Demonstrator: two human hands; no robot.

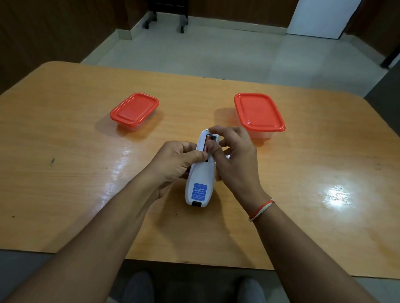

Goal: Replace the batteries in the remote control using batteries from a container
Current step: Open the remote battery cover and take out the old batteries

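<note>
White remote control [200, 176] held back-up above mid-table [79, 192], near front edge, battery bay uncovered. Left hand [173, 164] wrapped around its side; right hand [232, 161] fingers curled onto red battery [209, 141] in bay. Two red-lidded containers, small [134, 110] and large [259, 112], closed toward far edge.

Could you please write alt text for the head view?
Two hands hold a white remote control back-up over a wooden table; the right hand fingers a battery in its open compartment. Two red-lidded containers sit closed beyond.
</note>
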